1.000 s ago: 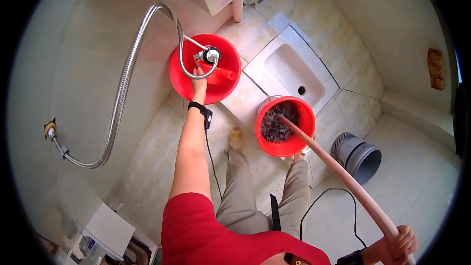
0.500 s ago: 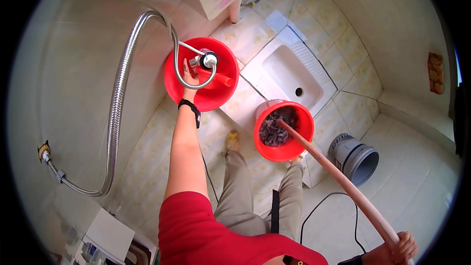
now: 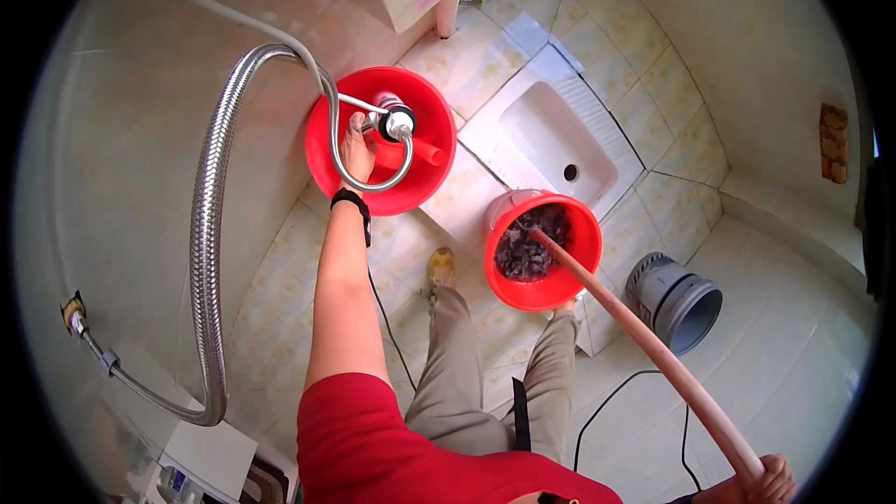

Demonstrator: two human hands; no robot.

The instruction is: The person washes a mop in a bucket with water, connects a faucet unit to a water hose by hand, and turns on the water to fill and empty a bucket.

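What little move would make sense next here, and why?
Perhaps turn the tap with the left hand: its fingers are right by it, over the red basin, while the right hand holds the pole leaning in the red bucket.

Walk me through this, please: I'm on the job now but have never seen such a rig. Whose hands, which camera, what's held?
There is no machine: a person works with two bare hands. The camera is on that person's head, looking forward and down.

The right hand grips a pole; its far end sits among dark material in a red bucket. The left hand is at a metal fitting over a red basin; whether it grips, I can't tell. A braided hose arches nearby.

Also on the tiled floor are a squat toilet and a grey bucket.
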